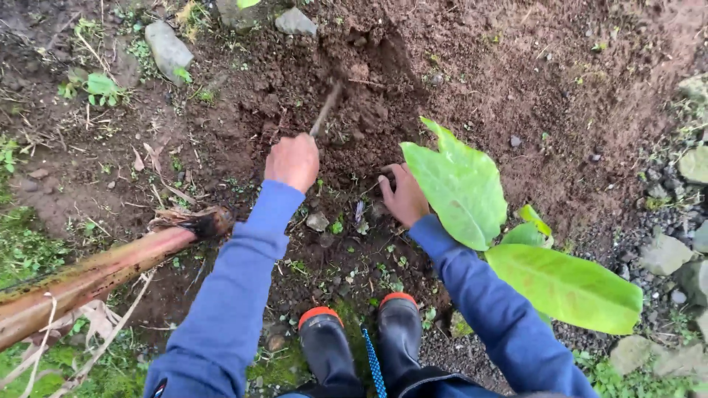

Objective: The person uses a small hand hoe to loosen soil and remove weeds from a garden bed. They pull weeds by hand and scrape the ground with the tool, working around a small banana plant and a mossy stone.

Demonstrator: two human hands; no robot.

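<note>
Dark brown loose soil [369, 110] ahead of both hands, scooped into shallow hollow. Left hand [293, 161]: grip clenched on thin grey metal-looking digging tool [325, 109], tool angling up and away from grip into hollow. Right hand [403, 194]: fingers pressed on soil, holding nothing. Broad light-green leaf [459, 184] just right of that hand, overlapping wrist. Judgement: short strokes, tip low; free hand well clear of tip; leaf kept out of swing.

Place: an outdoor garden or farm plot.
Ground: dug dark-brown loose soil [457, 66].
Edges: grey rough stones [168, 46], green weeds [99, 86].
Plant: broad light-green young leaves [461, 184].
</note>
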